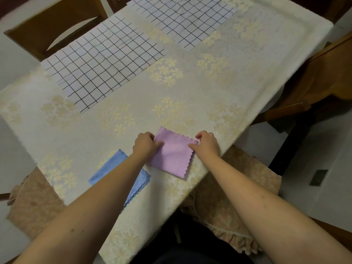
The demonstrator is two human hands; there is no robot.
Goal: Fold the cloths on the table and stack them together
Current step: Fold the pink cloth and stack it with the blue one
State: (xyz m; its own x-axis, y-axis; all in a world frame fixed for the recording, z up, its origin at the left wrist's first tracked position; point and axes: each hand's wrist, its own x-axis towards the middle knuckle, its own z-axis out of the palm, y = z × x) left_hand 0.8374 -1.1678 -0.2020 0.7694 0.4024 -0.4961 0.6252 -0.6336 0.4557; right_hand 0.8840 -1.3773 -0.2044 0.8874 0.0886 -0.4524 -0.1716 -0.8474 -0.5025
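A pink cloth [174, 153] lies folded into a small square on the table [209, 88], near its right front edge. My left hand [145, 144] pinches the pink cloth's left edge. At the cloth's right corner my right hand [206, 143] grips the fabric. A blue cloth [112, 168], folded, rests flat to the left of the pink one; my left forearm crosses over it and hides its middle. The two cloths lie side by side, not stacked.
Two white mats with black grid lines lie further back, one [102, 61] at left and one [182, 18] at the far end. Wooden chairs stand at far left [49, 21] and right [314, 79]. A cushioned seat [234, 189] sits below the table's right edge.
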